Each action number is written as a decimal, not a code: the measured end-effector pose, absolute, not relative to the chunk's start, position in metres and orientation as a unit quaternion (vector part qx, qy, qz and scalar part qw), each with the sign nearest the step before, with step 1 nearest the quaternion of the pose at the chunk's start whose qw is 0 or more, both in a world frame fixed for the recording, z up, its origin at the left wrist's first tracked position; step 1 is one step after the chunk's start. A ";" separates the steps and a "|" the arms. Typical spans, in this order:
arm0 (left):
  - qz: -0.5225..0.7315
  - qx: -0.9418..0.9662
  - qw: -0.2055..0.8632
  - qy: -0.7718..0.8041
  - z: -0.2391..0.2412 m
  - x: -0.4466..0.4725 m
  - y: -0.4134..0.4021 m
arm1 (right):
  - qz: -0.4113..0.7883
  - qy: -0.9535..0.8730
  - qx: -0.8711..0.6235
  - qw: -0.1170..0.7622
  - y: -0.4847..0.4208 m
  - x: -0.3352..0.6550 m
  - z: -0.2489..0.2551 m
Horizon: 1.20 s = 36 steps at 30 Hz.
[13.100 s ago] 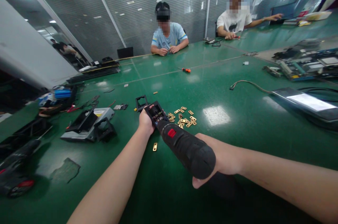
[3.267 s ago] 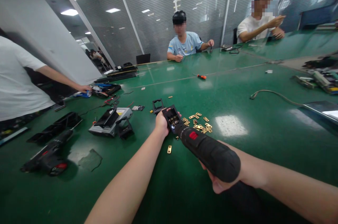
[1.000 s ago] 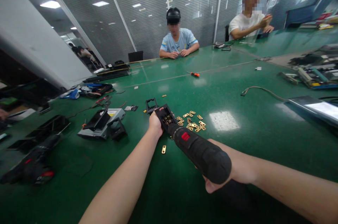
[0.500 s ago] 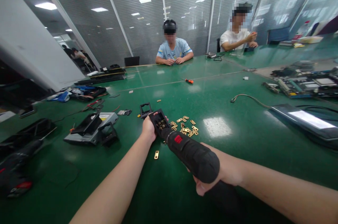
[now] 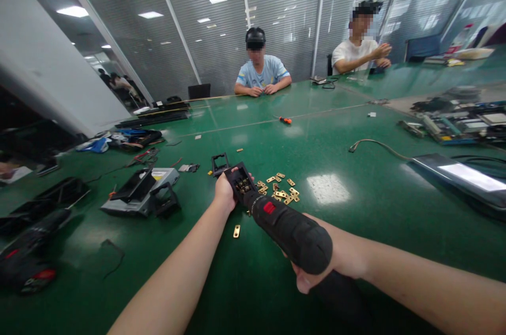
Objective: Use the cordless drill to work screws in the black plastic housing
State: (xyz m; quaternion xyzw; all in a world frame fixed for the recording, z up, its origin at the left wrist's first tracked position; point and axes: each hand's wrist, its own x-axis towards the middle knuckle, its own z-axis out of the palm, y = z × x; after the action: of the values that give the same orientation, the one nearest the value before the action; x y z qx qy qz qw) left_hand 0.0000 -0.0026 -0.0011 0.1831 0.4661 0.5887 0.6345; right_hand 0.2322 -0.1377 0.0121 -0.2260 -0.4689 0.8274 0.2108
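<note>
The left hand (image 5: 225, 193)'s fingers hold the black housing (image 5: 245, 174); the right hand (image 5: 338, 248)'s fingers wrap the power driver (image 5: 292, 235), nose at the housing's 5 o'clock. Seemingly partway: brass pieces (image 5: 242, 184) sit inside, loose plates (image 5: 281, 194) at 3 o'clock.
</note>
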 end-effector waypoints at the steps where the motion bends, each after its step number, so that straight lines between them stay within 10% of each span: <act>1: 0.588 0.182 0.635 0.466 -0.001 0.000 -0.003 | 0.828 -0.468 -0.224 0.212 -0.138 0.232 0.012; 36: 0.593 0.191 0.626 0.470 -0.004 0.001 -0.001 | 0.811 -0.490 -0.221 0.231 -0.140 0.241 0.010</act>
State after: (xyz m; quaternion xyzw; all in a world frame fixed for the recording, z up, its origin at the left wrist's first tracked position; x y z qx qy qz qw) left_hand 0.0010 -0.0011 -0.0036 0.1906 0.4700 0.5927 0.6257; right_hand 0.2407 -0.1396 0.0102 -0.2213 -0.4902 0.8108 0.2307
